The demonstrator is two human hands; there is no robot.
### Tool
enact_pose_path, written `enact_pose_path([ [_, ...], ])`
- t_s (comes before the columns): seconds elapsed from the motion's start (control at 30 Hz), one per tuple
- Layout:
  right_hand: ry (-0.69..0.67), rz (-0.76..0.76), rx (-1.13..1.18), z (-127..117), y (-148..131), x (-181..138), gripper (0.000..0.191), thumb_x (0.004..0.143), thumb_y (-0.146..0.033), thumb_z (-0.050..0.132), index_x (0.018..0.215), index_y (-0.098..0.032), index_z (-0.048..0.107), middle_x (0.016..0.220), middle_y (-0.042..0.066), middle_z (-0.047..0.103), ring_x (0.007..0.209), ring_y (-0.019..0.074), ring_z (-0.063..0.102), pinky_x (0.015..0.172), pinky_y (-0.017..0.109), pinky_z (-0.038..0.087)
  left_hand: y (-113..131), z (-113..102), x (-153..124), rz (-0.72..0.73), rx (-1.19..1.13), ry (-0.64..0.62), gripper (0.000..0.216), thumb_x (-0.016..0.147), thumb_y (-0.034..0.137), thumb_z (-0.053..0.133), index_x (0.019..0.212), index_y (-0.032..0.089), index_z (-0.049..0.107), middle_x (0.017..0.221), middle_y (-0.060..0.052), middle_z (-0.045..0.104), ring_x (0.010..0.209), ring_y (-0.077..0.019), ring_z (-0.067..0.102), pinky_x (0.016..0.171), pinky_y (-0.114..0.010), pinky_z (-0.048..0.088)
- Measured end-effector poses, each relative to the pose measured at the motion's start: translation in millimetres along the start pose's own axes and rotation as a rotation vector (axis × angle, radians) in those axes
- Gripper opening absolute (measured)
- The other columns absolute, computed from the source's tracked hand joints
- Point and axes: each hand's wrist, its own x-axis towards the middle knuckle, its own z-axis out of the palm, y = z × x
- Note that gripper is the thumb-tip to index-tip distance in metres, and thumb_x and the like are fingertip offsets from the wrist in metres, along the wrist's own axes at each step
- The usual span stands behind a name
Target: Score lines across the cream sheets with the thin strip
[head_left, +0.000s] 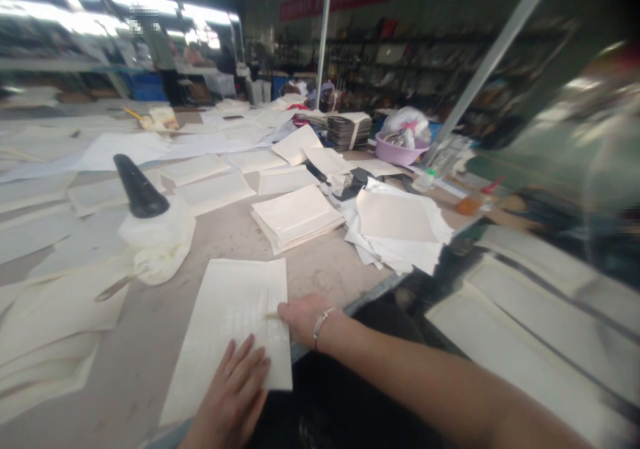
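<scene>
Left hand (235,396) lies flat, fingers spread, on the cream lined paper sheet (225,332) at the counter's (150,342) 6 o'clock edge. Right hand (300,317), at the sheet's 3 o'clock edge, pinches something thin against it. Looks like smoothing or aligning; next likely needs a steady press.

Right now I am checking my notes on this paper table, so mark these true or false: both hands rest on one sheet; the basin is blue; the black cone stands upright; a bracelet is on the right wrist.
1. Both the left hand and the right hand rest on the same paper sheet: true.
2. The basin is blue: false, it is pink-purple.
3. The black cone stands upright: false, it leans.
4. A bracelet is on the right wrist: true.
</scene>
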Motion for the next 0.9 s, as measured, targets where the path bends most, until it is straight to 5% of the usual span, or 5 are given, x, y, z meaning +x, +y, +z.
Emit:
enact_pose_path([
  [0.33,-0.009,-0.090,0.098,10.3,-34.4,-48.0,0.013,0.077,-0.021,0.053,0.089,-0.018,0.057,0.081,0.005,0.068,0.070,0.0208,0.065,0.055,0.029,0.046,0.4,-0.9,-3.5,-0.003,-0.033,-0.009,0.028,0.079,0.011,0.056,0.105,0.020,0.059,0.107,-0.007,0.061,0.129,-0.0256,0.039,0.111,-0.047,0.027],
  [0.5,0.263,0.107,0.276,7.9,-6.9,-55.1,0.029,0.093,-0.036,0.035,0.085,-0.021,0.058,0.079,0.002,0.067,0.072,0.0160,0.062,0.060,0.025,0.041,-0.6,-5.6,6.5,0.018,-0.002,0.069,0.020,0.082,0.014,0.052,0.099,0.021,0.060,0.105,-0.006,0.061,0.119,-0.0226,0.050,0.102,-0.037,0.042],
  [0.6,0.407,0.238,0.413,12.1,17.4,-56.4,0.032,0.095,-0.037,0.034,0.081,-0.020,0.058,0.073,0.000,0.064,0.065,0.0121,0.058,0.059,0.022,0.038,11.9,-9.8,31.0,-0.104,0.029,0.052,0.017,0.086,0.022,0.048,0.099,0.022,0.060,0.101,-0.007,0.062,0.100,-0.0198,0.060,0.085,-0.031,0.053],
  [0.73,0.426,0.265,0.395,13.3,41.8,-54.1,0.027,0.093,-0.034,0.039,0.082,-0.020,0.060,0.073,0.000,0.063,0.065,0.0123,0.057,0.060,0.023,0.036,32.4,-2.8,74.3,-0.325,0.023,-0.202,0.013,0.084,0.029,0.054,0.091,0.022,0.062,0.095,-0.007,0.063,0.084,-0.0204,0.062,0.071,-0.034,0.055],
  [0.9,0.267,0.159,0.214,9.5,52.1,-52.0,0.027,0.093,-0.036,0.039,0.089,-0.022,0.062,0.083,0.004,0.066,0.075,0.0173,0.061,0.064,0.027,0.041,12.8,10.0,67.2,-0.176,0.045,-0.223,0.024,0.085,0.033,0.051,0.105,0.023,0.061,0.119,-0.009,0.060,0.113,-0.0283,0.053,0.094,-0.049,0.046],
])
